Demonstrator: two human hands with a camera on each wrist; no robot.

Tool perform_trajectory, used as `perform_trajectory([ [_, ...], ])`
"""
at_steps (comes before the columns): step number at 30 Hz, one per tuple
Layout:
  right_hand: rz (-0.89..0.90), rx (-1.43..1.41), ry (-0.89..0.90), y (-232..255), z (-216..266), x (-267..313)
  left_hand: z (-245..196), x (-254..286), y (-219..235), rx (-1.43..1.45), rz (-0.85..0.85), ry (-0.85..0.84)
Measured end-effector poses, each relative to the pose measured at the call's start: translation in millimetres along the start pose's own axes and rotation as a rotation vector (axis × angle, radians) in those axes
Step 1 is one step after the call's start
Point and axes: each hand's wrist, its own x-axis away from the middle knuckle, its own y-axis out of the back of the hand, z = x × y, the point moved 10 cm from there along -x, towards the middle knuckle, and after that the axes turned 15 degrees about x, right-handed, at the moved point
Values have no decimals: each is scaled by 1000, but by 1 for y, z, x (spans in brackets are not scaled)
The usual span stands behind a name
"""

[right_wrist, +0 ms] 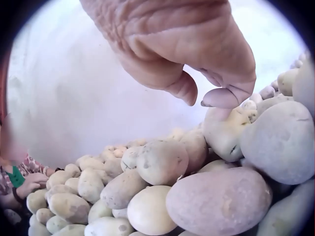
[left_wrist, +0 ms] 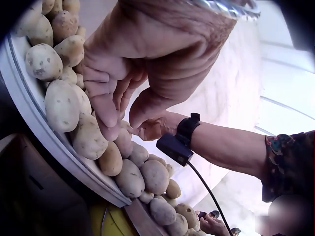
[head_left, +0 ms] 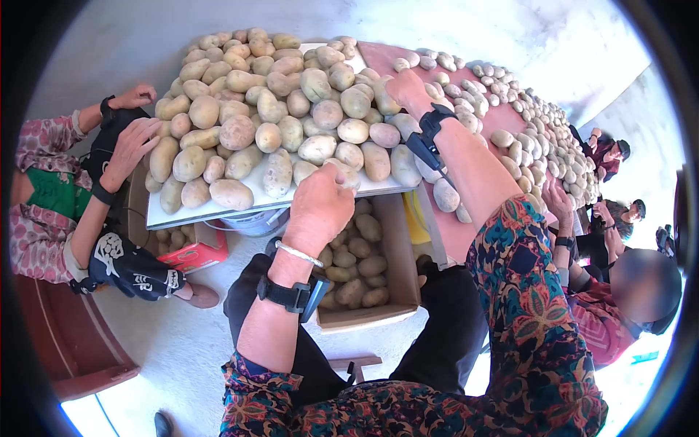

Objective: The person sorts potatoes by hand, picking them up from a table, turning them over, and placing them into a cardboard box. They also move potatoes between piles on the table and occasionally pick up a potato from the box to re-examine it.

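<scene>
Potatoes (head_left: 237, 132) lie heaped on a white board in front of me. My left hand (head_left: 319, 207) is over the board's near edge, beside a potato (head_left: 344, 175). In the left wrist view its bent fingers (left_wrist: 106, 110) reach down to the potatoes at the edge, and no potato shows between thumb and fingers. My right hand (head_left: 409, 93) reaches to the far right side of the heap. In the right wrist view its thumb and fingers are apart, with a fingertip right at the top of a pale potato (right_wrist: 224, 133).
Below the board stands a cardboard box (head_left: 397, 255) of potatoes, with a pail (head_left: 251, 222) and a red box (head_left: 196, 251) to its left. More potatoes spread over a reddish surface (head_left: 502, 116) at right. Other people sit at both sides, one with a hand (head_left: 131, 149) at the heap.
</scene>
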Motion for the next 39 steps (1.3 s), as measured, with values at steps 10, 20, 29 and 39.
perform_trajectory([
  [10, -89, 325, 31, 12, 19, 15, 1, 3, -6, 32, 19, -14],
  [20, 81, 348, 92, -3, 14, -10, -4, 2, -6, 34, -35, -71],
  [29, -111, 97, 200, 38, 18, 31, 3, -7, -14, 191, -25, -120],
  [39, -193, -731, 600, 64, 21, 214, -3, -6, -26, 1522, 283, 197],
])
